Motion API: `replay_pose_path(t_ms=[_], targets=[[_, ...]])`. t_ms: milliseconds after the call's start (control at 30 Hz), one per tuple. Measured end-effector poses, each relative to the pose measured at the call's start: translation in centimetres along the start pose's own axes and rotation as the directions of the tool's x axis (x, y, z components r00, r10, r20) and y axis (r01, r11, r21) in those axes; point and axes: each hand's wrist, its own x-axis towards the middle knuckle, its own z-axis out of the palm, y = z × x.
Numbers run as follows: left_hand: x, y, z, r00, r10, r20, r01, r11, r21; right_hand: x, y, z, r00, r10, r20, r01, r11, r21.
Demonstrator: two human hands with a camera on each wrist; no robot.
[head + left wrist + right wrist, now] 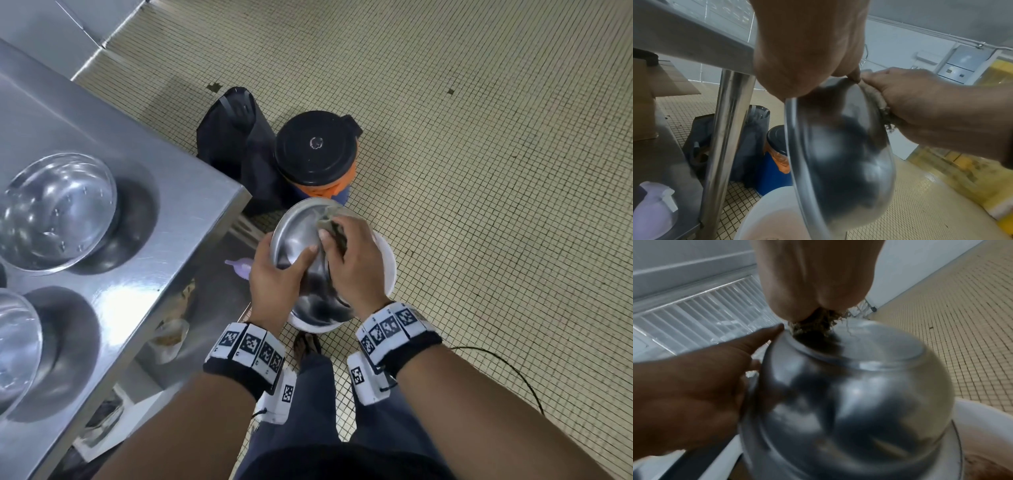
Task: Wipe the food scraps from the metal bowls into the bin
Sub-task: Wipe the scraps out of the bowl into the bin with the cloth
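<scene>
Room: a kitchen with a floor [479, 171] of small pale yellow tiles, a steel worktop [144, 219] on the person's left and grey panels along the wall.
Worktop: two more metal bowls sit on it, one [54, 212] further off and one [13, 349] cut by the frame edge; whether they hold scraps I cannot tell.
Bowl in hand: a metal bowl [301, 246] is tilted steeply on its side directly above the white bin [388, 263], mouth turned towards the right hand, base towards the person.
Left hand: the left hand [277, 274] is clamped on the bowl's rim, thumb inside and fingers round the outside, steadying it.
Right hand: the right hand [352, 260] clutches a frayed, dirty scrubbing pad [329, 226] and presses it against the inner wall near the rim.
Step in hand: by my reckoning, the wiping of this bowl, with the scraps meant to drop into the bin beneath.
Next move: probably a sweep of the pad down and outwards towards the lower lip, the tilt kept steep and the mouth kept over the bin so nothing lands on the floor; then a swap for a bowl on the worktop.
Nearby: a black bag [236, 144] and a black-lidded container [315, 147] with orange and blue below it stand beside the worktop leg [727, 129].
Writing: no brand or label is legible; only black-and-white square code markers on the wristbands [390, 325].
</scene>
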Motion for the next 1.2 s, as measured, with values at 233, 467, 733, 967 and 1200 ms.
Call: replay_pose_path(t_ms=[233, 467, 733, 967, 1200], targets=[[-0.8, -0.5, -0.9, 0.999, -0.026, 0.039, 0.026, 1.0, 0.006, 1.2, 3.4, -1.0, 0.945, 0.326, 0.014, -0.32, 0.934, -0.162], [-0.7, -0.8, -1.6, 0.999, -0.049, -0.014, 0.05, 0.999, 0.016, 2.0, 5.5, -0.9, 0.876, 0.479, 0.056, -0.456, 0.861, -0.223], [0.4, 0.6, -0.7, 0.992, -0.078, -0.096, 0.07, 0.994, -0.089, -3.6, 1.6, 0.1, 0.995, -0.001, 0.095, 0.008, 0.997, -0.079], [1.2, 1.2, -0.8, 0.993, -0.081, -0.087, 0.072, 0.992, -0.104, -2.5, 5.0, -1.0, 0.931, 0.363, 0.033, -0.348, 0.913, -0.215], [1.4, 1.9, 0.8, 0.987, -0.068, -0.145, 0.051, 0.992, -0.118, -1.3, -0.8, 0.2, 1.0, -0.023, -0.01, 0.023, 1.0, -0.011]])
